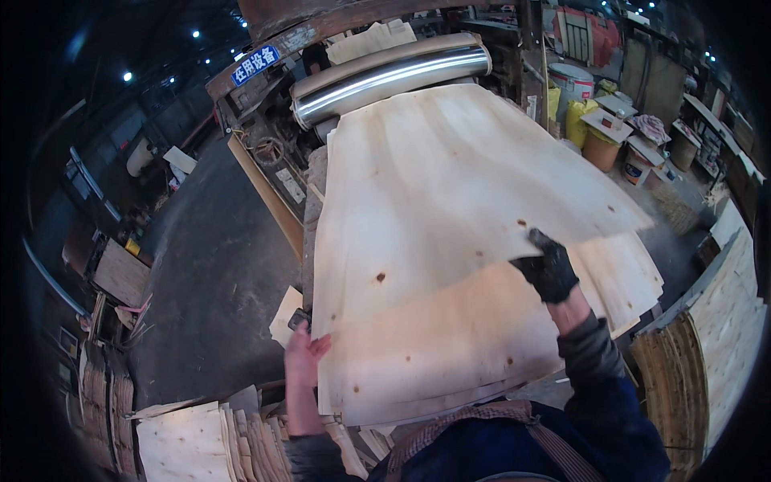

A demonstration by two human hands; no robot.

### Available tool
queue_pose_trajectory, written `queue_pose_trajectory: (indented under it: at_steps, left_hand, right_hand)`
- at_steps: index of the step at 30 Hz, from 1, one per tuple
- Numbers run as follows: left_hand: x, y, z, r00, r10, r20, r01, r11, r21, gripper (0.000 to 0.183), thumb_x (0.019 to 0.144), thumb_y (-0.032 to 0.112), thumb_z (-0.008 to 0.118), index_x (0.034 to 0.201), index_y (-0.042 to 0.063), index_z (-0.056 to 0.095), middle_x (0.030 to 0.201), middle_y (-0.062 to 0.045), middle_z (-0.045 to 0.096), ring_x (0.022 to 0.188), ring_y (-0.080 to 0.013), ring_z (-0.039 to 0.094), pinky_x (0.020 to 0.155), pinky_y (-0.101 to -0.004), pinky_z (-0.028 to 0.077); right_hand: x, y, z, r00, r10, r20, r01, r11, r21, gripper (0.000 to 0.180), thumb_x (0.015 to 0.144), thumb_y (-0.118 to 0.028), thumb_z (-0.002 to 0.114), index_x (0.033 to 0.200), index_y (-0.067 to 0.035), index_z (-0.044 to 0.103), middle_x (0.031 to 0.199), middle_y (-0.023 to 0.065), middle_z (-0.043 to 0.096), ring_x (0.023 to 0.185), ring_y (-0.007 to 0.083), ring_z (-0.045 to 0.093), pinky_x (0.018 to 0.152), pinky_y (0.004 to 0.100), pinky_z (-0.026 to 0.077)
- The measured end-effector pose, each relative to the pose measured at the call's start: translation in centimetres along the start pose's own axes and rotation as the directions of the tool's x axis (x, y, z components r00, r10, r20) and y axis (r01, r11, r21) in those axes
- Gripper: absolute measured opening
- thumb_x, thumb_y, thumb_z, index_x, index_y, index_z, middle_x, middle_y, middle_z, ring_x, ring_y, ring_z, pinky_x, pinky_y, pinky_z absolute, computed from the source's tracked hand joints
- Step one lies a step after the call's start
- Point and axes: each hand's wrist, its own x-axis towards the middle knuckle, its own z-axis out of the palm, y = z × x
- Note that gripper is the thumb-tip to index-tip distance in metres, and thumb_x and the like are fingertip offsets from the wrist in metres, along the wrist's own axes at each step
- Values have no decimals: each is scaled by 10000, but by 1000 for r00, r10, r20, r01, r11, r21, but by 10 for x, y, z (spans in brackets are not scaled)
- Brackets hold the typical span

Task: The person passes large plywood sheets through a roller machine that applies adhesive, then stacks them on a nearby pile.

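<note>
A large, thin wood veneer sheet with dark knots lies before me, its far end close to a shiny metal roller. My right hand, in a black glove, grips the sheet's near edge, which is raised above the sheets below. Under it is a stack of similar veneer sheets with uneven edges. My left hand is beside the stack's left edge, palm turned towards it and fingers apart. Its palm looks bare, and something dark shows at its fingertips. I cannot tell whether it touches the stack.
The roller sits in a machine frame with a handwheel on its left. Piled veneer stands at lower left and a tall sheet stack at right. Buckets and a yellow sack stand at upper right. Dark floor runs along the left.
</note>
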Motion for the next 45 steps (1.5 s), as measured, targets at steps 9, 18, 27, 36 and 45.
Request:
queue_pose_trajectory:
  at_steps: [9, 18, 27, 36, 45]
  left_hand:
    - [-30, -81, 10, 973, 225, 48, -165, 537, 827, 717, 803, 248, 646, 1346, -49, 284, 1414, -247, 233, 1260, -355, 347, 923, -360, 439]
    - [-15, -68, 0, 989, -84, -118, 125, 908, 401, 651, 798, 74, 626, 1352, -37, 303, 1261, -152, 462, 1088, -210, 507, 907, -290, 426]
    - [-32, 22, -2, 966, -64, 252, 74, 997, -31, 527, 738, -146, 439, 1257, -52, 437, 1157, -168, 570, 1039, -227, 578, 915, -333, 455]
    - [-40, 74, 11, 971, 131, 200, -64, 949, -307, 547, 746, -117, 478, 1282, -23, 425, 1121, -238, 574, 957, -298, 619, 852, -391, 516]
    - [12, 16, 11, 979, 125, 158, -90, 973, -214, 397, 846, -61, 413, 1238, -17, 462, 1206, -158, 544, 1089, -231, 545, 944, -358, 441]
  right_hand:
    - [226, 46, 16, 990, 18, 141, -47, 978, 202, 280, 845, -141, 571, 1101, -37, 529, 1049, 132, 592, 996, 336, 575, 847, 514, 501]
    - [164, 97, -3, 866, 419, 273, -445, 895, 38, 316, 879, -286, 541, 1147, -124, 501, 1199, 124, 540, 1091, 333, 530, 908, 521, 440]
    - [-125, 92, -37, 561, 806, 191, -807, 584, -95, 414, 903, -240, 520, 1244, -20, 440, 1211, 194, 527, 1131, 346, 507, 976, 473, 405]
    - [-172, 56, -47, 879, 474, 42, -474, 864, 172, 583, 853, -391, 565, 1249, 8, 410, 1209, 206, 497, 1117, 331, 502, 939, 465, 429]
    - [-85, 13, 5, 990, 119, -72, -127, 985, -120, 197, 855, -216, 568, 962, -51, 567, 940, 86, 605, 925, 251, 596, 790, 436, 522]
